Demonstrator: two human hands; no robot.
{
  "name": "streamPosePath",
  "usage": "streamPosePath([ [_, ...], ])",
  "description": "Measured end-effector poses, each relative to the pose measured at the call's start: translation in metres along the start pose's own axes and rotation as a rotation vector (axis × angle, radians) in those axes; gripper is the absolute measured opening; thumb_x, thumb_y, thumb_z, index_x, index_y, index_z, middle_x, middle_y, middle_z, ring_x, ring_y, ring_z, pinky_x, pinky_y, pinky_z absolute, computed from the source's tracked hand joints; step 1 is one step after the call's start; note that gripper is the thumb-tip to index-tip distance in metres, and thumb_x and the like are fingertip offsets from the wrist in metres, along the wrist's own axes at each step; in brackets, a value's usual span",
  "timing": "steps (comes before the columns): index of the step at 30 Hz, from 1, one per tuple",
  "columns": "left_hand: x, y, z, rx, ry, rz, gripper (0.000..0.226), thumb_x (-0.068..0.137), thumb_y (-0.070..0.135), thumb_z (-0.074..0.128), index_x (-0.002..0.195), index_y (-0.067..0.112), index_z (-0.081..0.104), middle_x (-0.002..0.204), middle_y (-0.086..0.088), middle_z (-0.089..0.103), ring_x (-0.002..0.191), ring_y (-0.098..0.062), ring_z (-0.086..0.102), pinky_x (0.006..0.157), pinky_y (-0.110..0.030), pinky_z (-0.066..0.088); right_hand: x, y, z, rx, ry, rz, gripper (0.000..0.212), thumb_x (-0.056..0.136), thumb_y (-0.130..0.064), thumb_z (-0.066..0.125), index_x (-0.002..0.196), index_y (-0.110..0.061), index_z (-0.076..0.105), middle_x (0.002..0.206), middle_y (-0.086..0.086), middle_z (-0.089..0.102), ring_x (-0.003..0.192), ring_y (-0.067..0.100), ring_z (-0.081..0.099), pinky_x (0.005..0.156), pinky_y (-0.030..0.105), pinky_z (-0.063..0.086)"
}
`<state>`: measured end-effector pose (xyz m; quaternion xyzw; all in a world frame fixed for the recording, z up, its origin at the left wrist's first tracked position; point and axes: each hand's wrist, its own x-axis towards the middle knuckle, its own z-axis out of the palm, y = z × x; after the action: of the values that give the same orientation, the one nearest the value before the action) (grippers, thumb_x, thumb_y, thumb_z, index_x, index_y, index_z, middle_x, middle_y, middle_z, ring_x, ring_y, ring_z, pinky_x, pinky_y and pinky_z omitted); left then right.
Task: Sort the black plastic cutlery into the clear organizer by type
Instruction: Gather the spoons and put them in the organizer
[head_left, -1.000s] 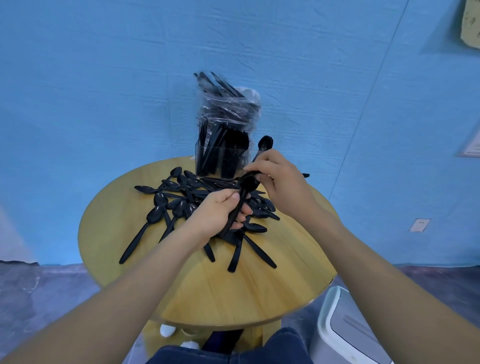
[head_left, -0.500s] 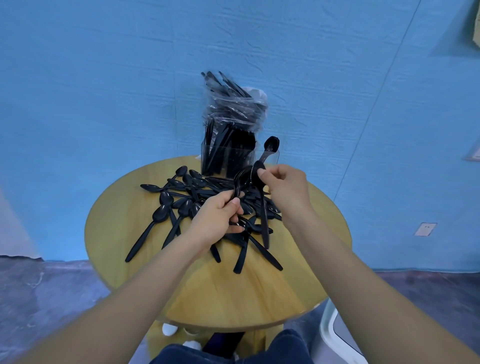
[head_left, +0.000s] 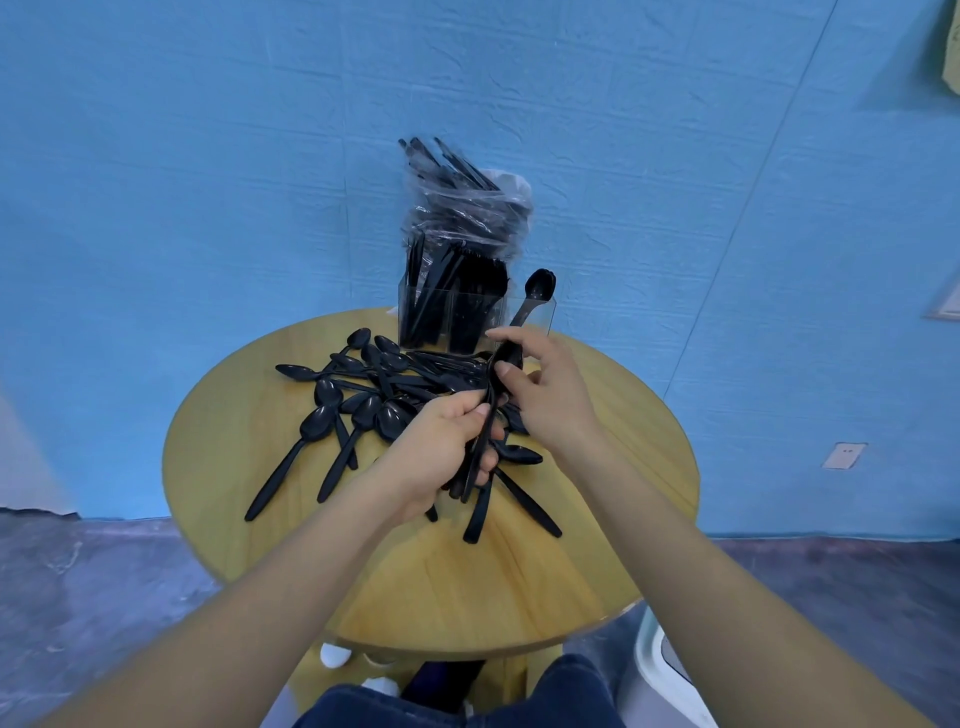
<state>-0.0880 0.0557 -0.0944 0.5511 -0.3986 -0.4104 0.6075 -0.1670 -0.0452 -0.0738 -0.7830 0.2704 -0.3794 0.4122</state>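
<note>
**A:** Blue wall, small round wooden table (head_left: 597, 545) pushed up against it, and a big mess of spoons (head_left: 363, 410) spread over the top. The organizer (head_left: 540, 317) sits at the far edge, left side crammed with cutlery under a plastic bag (head_left: 467, 208). The right compartment looks like it only has one spoon (head_left: 537, 288) standing in it.

**B:** What are the hands up to?

**A:** The left hand (head_left: 441, 457) is curled round a bundle (head_left: 480, 457) of spoons by the handles, held just above the pile. The right hand (head_left: 545, 395) pinches the top of that bundle with thumb and fingertips. Half a second ago the right one held a single spoon apart from the rest; now it's pressed in with the others. So the bundle just grew by one.

**B:** So gathering, not dropping in yet?

**A:** That's my read. Looks like they're stacking a handful to load in one go. Most of the spoons are still loose on the table, so there's plenty left to do.
</note>
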Motion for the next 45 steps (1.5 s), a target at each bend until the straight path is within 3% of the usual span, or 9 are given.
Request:
streamPosePath([
  [5, -0.001, -0.002, -0.002, -0.065, 0.001, -0.024, 0.043, 0.102, 0.034, 0.031, 0.113, 0.001, 0.057, 0.069, 0.001, 0.05, 0.046, -0.006, 0.037, 0.042, -0.017, 0.03, 0.006, 0.006, -0.005, -0.092, 0.016, -0.055, 0.018, 0.094, -0.01, 0.053, 0.095, -0.025, 0.063, 0.094, 0.009, 0.057, 0.077, 0.023, 0.059, 0.062, 0.021, 0.039],
  [7, -0.002, -0.001, -0.002, 0.004, -0.006, -0.007, 0.048, 0.098, 0.045, 0.032, 0.106, 0.006, 0.06, 0.068, 0.004, 0.05, 0.046, -0.005, 0.037, 0.042, -0.017, 0.03, 0.006, 0.007, -0.005, -0.147, 0.009, -0.07, 0.017, 0.097, -0.013, 0.049, 0.096, -0.022, 0.063, 0.093, 0.008, 0.057, 0.072, 0.015, 0.057, 0.058, 0.012, 0.037],
  [12, -0.002, -0.008, -0.007, 0.295, 0.06, 0.018, 0.035, 0.102, 0.03, 0.032, 0.082, 0.01, 0.052, 0.062, 0.0, 0.046, 0.046, -0.005, 0.041, 0.046, -0.016, 0.039, 0.004, 0.008, -0.002, -0.356, -0.037, -0.1, 0.028, 0.1, -0.018, 0.041, 0.117, -0.017, 0.064, 0.103, 0.005, 0.057, 0.077, 0.002, 0.048, 0.064, 0.0, 0.033],
  [16, -0.001, -0.015, -0.021, 0.368, 0.163, 0.016, 0.035, 0.102, 0.028, 0.033, 0.079, 0.01, 0.051, 0.057, -0.001, 0.043, 0.05, -0.01, 0.04, 0.049, -0.018, 0.04, 0.002, 0.015, 0.004, -0.337, -0.1, -0.067, 0.033, 0.101, -0.022, 0.039, 0.129, -0.019, 0.057, 0.114, 0.001, 0.057, 0.107, 0.011, 0.049, 0.079, 0.015, 0.032],
  [19, -0.001, -0.026, -0.033, 0.384, 0.305, 0.029, 0.037, 0.102, 0.029, 0.033, 0.074, 0.012, 0.052, 0.051, 0.002, 0.043, 0.049, -0.012, 0.041, 0.054, -0.026, 0.039, -0.005, 0.029, 0.005, -0.462, -0.15, 0.03, 0.038, 0.096, -0.029, 0.05, 0.134, -0.02, 0.05, 0.119, 0.002, 0.05, 0.119, 0.021, 0.045, 0.096, 0.03, 0.038],
  [24, -0.008, -0.037, -0.037, 0.445, 0.409, 0.109, 0.035, 0.102, 0.026, 0.032, 0.075, 0.014, 0.05, 0.054, 0.003, 0.044, 0.049, -0.011, 0.041, 0.052, -0.024, 0.037, -0.03, 0.048, 0.005, -0.631, -0.333, 0.17, 0.062, 0.089, -0.044, 0.058, 0.144, -0.029, 0.034, 0.144, 0.001, 0.031, 0.132, 0.026, 0.025, 0.11, 0.041, 0.027],
  [30, -0.009, -0.044, -0.033, 0.587, 0.405, 0.198, 0.034, 0.101, 0.028, 0.034, 0.073, 0.018, 0.051, 0.053, 0.001, 0.046, 0.049, -0.011, 0.042, 0.057, -0.031, 0.039, -0.038, 0.062, 0.0, -0.57, -0.25, 0.139, 0.045, 0.09, -0.037, 0.059, 0.133, -0.027, 0.048, 0.132, -0.001, 0.047, 0.126, 0.02, 0.04, 0.106, 0.042, 0.034],
  [36, -0.009, -0.048, -0.033, 0.638, 0.402, 0.249, 0.034, 0.1, 0.028, 0.035, 0.071, 0.021, 0.051, 0.052, 0.001, 0.045, 0.049, -0.014, 0.042, 0.057, -0.036, 0.038, -0.043, 0.066, -0.002, -0.428, -0.116, 0.113, 0.035, 0.087, -0.028, 0.066, 0.121, -0.019, 0.059, 0.119, -0.004, 0.05, 0.102, 0.006, 0.049, 0.086, 0.016, 0.035],
  [45, -0.008, -0.051, -0.032, 0.641, 0.402, 0.247, 0.033, 0.1, 0.028, 0.036, 0.072, 0.02, 0.052, 0.055, 0.004, 0.044, 0.051, -0.014, 0.042, 0.057, -0.036, 0.037, -0.049, 0.066, -0.002, -0.473, -0.039, 0.091, 0.023, 0.094, -0.031, 0.055, 0.111, -0.017, 0.06, 0.102, -0.002, 0.055, 0.085, 0.012, 0.049, 0.069, 0.025, 0.035],
])
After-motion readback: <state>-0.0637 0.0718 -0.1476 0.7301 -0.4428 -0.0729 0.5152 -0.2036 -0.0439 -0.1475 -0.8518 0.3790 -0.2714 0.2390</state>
